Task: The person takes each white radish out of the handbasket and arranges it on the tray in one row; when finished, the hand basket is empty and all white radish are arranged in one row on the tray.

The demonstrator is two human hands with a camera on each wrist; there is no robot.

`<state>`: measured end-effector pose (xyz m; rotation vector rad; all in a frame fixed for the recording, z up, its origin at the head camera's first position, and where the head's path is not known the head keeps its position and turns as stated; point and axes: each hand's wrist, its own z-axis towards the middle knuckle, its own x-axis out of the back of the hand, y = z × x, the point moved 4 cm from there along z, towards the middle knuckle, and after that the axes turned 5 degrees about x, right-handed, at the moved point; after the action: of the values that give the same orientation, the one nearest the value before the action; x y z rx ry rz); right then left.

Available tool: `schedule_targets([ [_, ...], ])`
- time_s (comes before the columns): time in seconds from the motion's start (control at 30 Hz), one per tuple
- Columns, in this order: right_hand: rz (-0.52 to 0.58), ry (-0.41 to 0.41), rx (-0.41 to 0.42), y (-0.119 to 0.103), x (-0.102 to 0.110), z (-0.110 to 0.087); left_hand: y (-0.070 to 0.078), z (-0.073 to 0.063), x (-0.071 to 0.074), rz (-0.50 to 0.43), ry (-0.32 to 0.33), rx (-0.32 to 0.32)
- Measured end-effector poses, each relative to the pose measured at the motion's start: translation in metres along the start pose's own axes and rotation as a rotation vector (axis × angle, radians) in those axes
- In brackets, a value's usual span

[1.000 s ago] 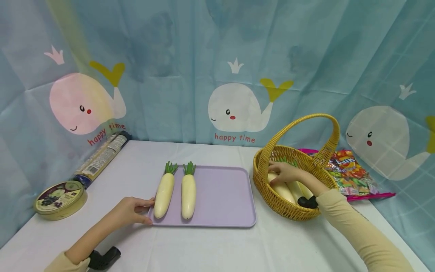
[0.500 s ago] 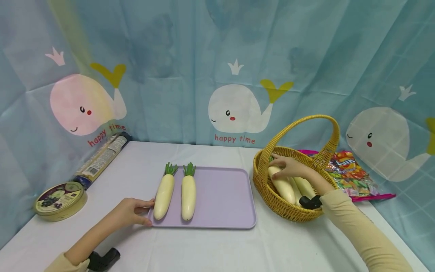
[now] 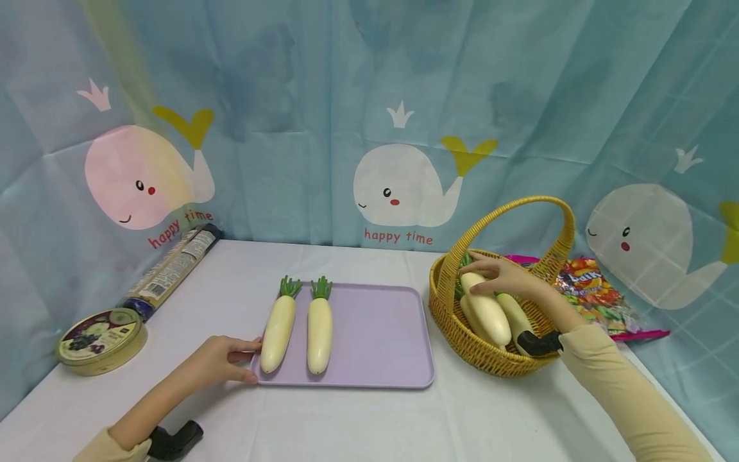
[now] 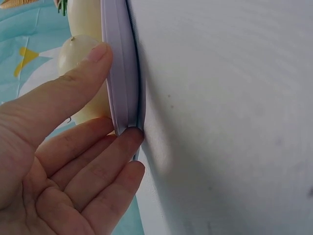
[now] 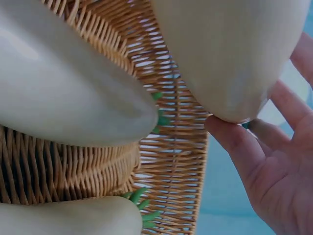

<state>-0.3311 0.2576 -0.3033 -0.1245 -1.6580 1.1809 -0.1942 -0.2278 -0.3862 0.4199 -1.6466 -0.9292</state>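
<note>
Left hand (image 3: pixel 222 362): thumb and fingers apart, straddling the near-left corner of the lavender tray (image 3: pixel 381 333), tips gripping its rim. Outer radish (image 3: pixel 278 333) and inner radish (image 3: pixel 320 333) lie side by side on the tray, leaf ends away from the person. Right hand (image 3: pixel 508 279): thumb and fingers clamped on the leaf end of the held radish (image 3: pixel 489 311), over the wicker basket (image 3: pixel 441 314). Two others sit in the basket; can't tell if the held one touches them. Hands well apart from each other.
</note>
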Motion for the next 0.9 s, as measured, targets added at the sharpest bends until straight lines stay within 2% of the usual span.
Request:
schedule_targets([
  [0.17, 0.012, 0.018, 0.027, -0.011, 0.001, -0.010, 0.001, 0.000, 0.000, 0.012, 0.003, 0.001],
  [0.43, 0.060, 0.052, 0.027, -0.029, -0.001, -0.029, 0.001, 0.000, 0.000, 0.030, 0.002, 0.006],
  [0.67, 0.092, 0.084, 0.011, -0.042, -0.014, -0.049, 0.000, 0.002, 0.000, 0.034, -0.008, 0.004],
  [0.9, 0.086, 0.094, 0.049, -0.057, -0.027, -0.065, 0.002, 0.002, 0.001, 0.115, -0.006, -0.018],
])
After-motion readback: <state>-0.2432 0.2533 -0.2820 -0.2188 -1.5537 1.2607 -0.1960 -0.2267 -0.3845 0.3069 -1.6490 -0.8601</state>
